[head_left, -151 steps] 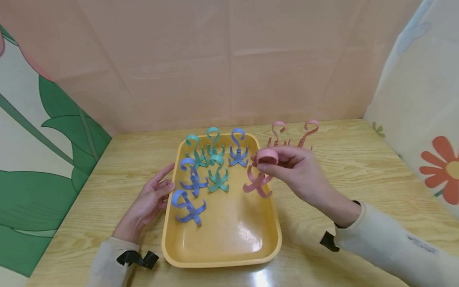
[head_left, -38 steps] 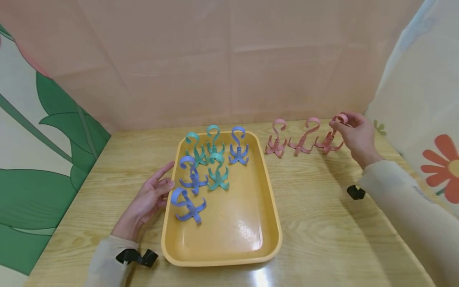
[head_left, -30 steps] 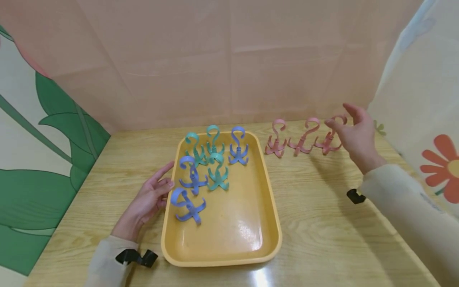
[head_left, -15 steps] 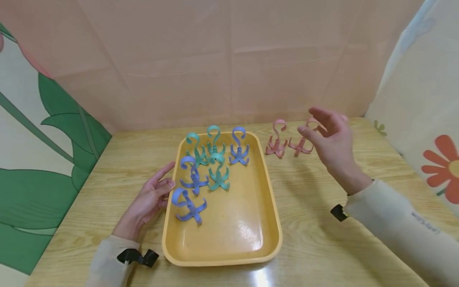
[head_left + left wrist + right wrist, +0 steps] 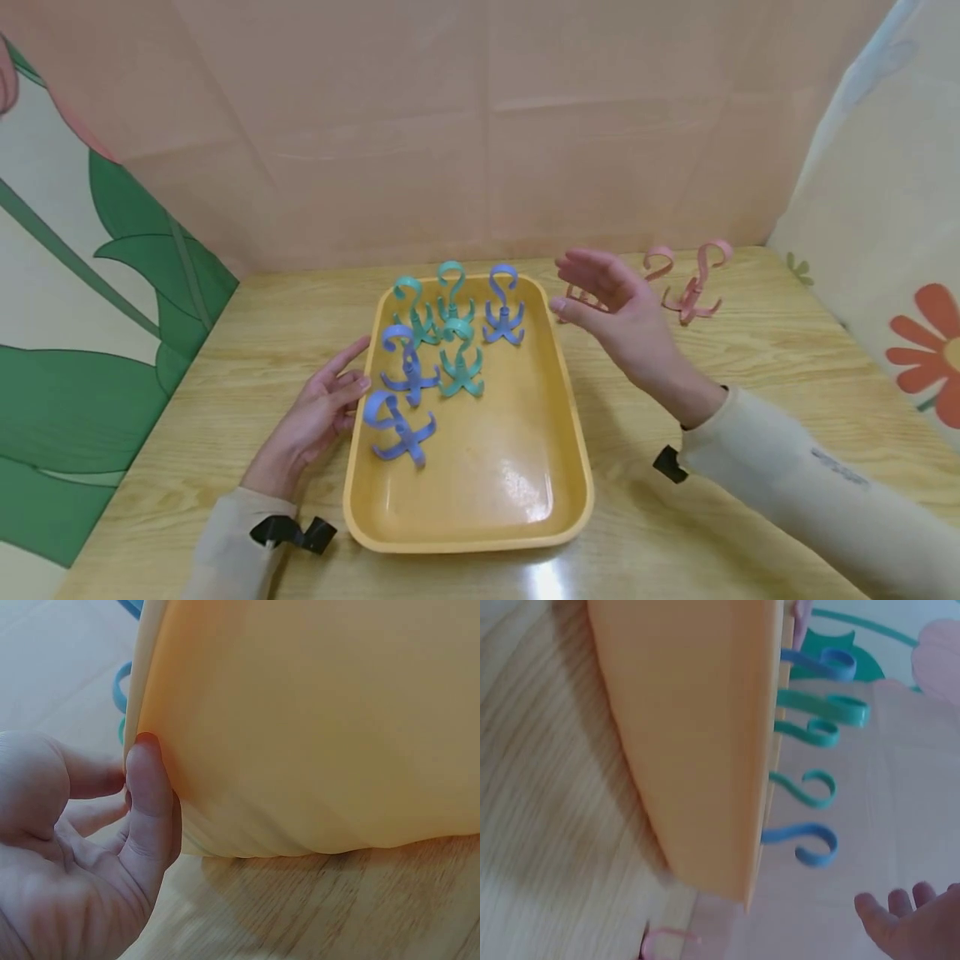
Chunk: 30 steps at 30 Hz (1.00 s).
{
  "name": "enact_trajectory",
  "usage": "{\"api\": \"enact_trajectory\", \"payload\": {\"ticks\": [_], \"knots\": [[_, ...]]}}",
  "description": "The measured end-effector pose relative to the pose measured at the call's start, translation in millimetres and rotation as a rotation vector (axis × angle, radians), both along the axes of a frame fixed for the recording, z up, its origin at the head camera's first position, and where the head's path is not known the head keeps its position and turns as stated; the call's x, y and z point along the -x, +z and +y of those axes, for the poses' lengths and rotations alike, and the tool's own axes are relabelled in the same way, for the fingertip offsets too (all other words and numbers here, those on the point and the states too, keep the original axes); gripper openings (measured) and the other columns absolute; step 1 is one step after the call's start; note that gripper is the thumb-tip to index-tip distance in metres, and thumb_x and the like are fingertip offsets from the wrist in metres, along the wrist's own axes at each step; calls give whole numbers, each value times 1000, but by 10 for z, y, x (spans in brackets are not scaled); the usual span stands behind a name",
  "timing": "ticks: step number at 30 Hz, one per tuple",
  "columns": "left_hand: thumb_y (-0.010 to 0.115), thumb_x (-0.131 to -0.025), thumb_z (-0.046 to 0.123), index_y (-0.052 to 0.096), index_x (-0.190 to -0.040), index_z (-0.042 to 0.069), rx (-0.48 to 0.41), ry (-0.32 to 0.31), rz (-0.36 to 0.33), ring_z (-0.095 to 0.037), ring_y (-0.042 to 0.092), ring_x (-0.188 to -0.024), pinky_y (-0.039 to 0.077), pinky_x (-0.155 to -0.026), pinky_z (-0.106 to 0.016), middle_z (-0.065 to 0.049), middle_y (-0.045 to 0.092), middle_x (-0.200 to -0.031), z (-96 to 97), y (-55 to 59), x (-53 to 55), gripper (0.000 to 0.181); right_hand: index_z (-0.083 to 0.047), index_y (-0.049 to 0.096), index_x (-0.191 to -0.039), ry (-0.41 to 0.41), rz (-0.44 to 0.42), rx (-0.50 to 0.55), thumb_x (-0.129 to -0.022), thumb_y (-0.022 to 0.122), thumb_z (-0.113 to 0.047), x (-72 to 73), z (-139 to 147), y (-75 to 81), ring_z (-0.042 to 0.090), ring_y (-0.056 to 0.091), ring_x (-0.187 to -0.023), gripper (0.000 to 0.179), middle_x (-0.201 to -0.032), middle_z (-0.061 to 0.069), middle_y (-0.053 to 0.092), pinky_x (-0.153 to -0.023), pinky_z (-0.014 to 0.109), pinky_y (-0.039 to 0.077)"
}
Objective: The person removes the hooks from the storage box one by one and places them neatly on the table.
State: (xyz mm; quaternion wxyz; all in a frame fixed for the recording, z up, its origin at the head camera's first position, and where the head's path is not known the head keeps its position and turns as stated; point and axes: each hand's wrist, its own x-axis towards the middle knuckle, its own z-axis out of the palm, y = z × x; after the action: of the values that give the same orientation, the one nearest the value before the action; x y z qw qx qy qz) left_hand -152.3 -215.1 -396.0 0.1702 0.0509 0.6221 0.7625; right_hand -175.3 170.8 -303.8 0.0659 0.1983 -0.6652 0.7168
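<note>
In the head view my left hand pinches the left rim of the yellow tray; the left wrist view shows thumb and fingers on either side of that rim. Three blue four-pronged hooks and three green four-pronged hooks stand inside the tray, towards its back and left. Hovering near the tray's right back edge, my right hand has its fingers extended and holds nothing. It partly hides two pink four-pronged hooks behind it; a third pink hook stands in full view to the right.
The tray stands on a wooden table. A pink cloth backdrop rises behind the table, and patterned panels flank it on both sides. In the right wrist view, curled hook tops stick up above the tray's rim.
My right hand carried a pink hook from over the tray to the right end of the pink row, let go of it, then moved left towards the tray. My left hand stayed on the rim.
</note>
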Motion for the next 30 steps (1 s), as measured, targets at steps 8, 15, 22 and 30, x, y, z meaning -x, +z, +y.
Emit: {"api": "enact_trajectory", "payload": {"ticks": [8, 15, 22, 30], "knots": [[51, -105, 6, 20, -162, 18, 7, 9, -16, -14, 66, -77, 60, -63, -30, -3, 59, -97, 4, 9, 6, 66, -7, 58, -138, 80, -65, -99, -90, 74, -2, -24, -252, -48, 23, 57, -125, 51, -133, 9, 63, -99, 30, 51], [49, -106, 6, 20, -162, 18, 20, 12, -23, -14, 67, -79, 60, -65, -30, -4, 60, -99, 6, 27, 3, 65, -7, 56, -139, 171, -120, -137, -90, 75, -5, 72, -466, -117, 30, 55, -128, 53, -134, 9, 62, -95, 32, 54], [50, -105, 6, 21, -162, 19, 23, 9, -27, -14, 65, -78, 60, -64, -30, -4, 58, -97, 7, 26, 7, 65, -4, 56, -138, 246, -154, -192, -90, 74, -2, 155, -633, -209, 26, 56, -127, 51, -136, 11, 60, -100, 35, 51], [49, -106, 6, 21, -162, 19, 31, 15, -29, -14, 66, -78, 60, -63, -30, -4, 58, -98, 7, 22, 11, 64, 1, 57, -137, 262, -154, -224, -91, 74, -2, 185, -758, -320, 26, 59, -122, 49, -133, 13, 62, -98, 35, 52]]}}
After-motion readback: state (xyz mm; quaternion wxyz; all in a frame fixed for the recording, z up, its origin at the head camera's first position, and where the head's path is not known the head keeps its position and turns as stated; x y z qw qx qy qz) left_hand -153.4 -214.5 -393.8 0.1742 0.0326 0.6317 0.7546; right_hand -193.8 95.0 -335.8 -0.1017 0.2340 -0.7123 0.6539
